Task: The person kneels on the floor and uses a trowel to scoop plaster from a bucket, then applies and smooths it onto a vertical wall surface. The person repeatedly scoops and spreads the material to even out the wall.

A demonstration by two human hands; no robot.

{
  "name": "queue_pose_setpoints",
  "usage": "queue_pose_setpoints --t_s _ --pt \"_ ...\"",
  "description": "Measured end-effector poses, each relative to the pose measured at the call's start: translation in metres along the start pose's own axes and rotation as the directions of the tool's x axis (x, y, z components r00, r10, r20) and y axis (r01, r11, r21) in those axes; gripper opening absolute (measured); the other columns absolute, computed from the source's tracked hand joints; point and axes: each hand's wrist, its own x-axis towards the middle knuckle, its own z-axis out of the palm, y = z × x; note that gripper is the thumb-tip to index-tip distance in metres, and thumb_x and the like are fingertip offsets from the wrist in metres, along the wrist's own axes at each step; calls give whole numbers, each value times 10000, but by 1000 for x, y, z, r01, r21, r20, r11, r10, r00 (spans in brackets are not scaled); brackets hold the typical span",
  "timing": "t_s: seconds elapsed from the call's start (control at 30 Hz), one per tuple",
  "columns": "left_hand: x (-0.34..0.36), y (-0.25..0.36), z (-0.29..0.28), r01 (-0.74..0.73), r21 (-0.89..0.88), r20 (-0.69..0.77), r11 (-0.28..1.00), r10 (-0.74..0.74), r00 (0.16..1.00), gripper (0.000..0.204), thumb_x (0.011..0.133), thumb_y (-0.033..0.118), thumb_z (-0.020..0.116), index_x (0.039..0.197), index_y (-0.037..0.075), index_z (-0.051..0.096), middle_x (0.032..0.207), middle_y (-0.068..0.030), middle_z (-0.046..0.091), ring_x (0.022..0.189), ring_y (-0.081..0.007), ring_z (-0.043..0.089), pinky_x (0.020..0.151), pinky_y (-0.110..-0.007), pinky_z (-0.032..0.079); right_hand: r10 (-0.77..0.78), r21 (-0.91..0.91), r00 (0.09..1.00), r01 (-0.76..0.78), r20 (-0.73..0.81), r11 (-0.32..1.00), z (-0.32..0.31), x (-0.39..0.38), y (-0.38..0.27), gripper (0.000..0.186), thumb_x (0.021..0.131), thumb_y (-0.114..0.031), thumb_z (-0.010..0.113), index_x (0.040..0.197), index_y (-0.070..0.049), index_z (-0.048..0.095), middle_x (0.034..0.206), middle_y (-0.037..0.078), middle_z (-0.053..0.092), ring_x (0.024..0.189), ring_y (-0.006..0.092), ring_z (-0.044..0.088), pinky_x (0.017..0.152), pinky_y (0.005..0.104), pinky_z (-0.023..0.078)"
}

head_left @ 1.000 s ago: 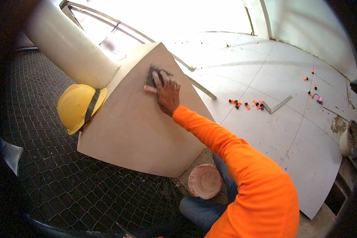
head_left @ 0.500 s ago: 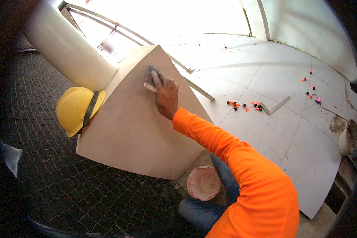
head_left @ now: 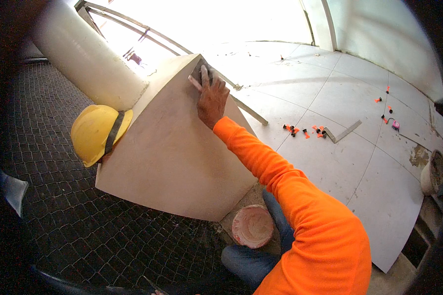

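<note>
My right hand [head_left: 212, 98], in an orange sleeve, reaches up to the top corner of a large beige slab-faced block [head_left: 182, 157]. Its fingers press a dark flat pad [head_left: 199, 69] against the face; the hand covers most of the pad, so its exact kind is unclear. At the bottom edge, only a sliver of what seems to be my left hand [head_left: 158, 293] shows, beside a thin pointed strip [head_left: 151, 282]; its fingers are cut off. A round bucket [head_left: 252, 226] with pinkish-white residue inside stands by my knee, below the slab's lower corner.
A yellow hard hat [head_left: 97, 135] sits at the slab's left edge, beside a thick pale column [head_left: 88, 64]. Black mesh [head_left: 108, 236] spreads at lower left. On the white tiles lie a metal square [head_left: 343, 132] and several orange-and-black clips [head_left: 306, 133]. A railing [head_left: 133, 27] runs behind.
My right hand has slid the pad upward and slightly right, from the upper middle of the slab's face to its top corner. The other things stay put.
</note>
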Motion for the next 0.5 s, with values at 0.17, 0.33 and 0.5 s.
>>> queue_pose_setpoints --t_s 0.17,0.33,0.5 --pt "0 -1 1 5 1 1 1000 -5 1000 480 1115 124 303 1579 13 254 1440 -283 455 1115 -441 683 999 -608 577 -80 -3 996 80 -33 997 12 11 -8 603 968 -189 582 1549 -149 428 1513 181 383 1310 379 401 975 590 377" --pt "2 -1 2 14 6 13 1000 -14 1000 478 1115 122 304 1577 11 255 1439 -283 455 1114 -442 684 998 -607 578 -147 124 989 145 8 982 12 -38 -43 703 910 -72 598 1571 -166 378 1513 136 363 1300 343 378 996 542 330" --pt "-2 1 0 30 18 26 999 -30 999 477 1114 119 304 1576 9 256 1439 -283 455 1114 -442 684 997 -606 579 -380 149 918 363 115 920 -7 -95 -49 649 953 -211 604 1565 -189 389 1511 139 392 1278 330 413 969 519 378"
